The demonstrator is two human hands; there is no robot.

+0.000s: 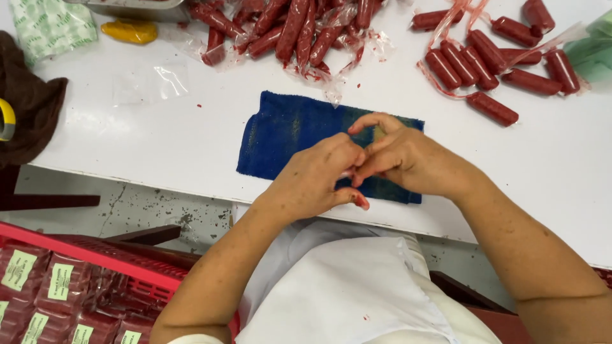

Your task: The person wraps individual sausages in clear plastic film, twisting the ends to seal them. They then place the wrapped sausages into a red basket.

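Head camera looks down on a white table (159,137), where a blue cloth (287,130) lies under a person's fingers. Beyond the fingertips, red sausage-shaped sticks (299,28) in clear wrap lie heaped, with more sticks (491,64) further right. Left hand (315,178) and right hand (405,159) meet over the cloth, fingers curled narrow and pinched together; what they grip, if anything, cannot be made out.

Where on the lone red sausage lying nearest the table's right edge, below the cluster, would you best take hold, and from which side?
Grip the sausage across its middle, coming from above. It lies flat on the table, apart from its neighbours, slanting down to the right, so fingers fit on both long sides; its rounded ends would likely slip.
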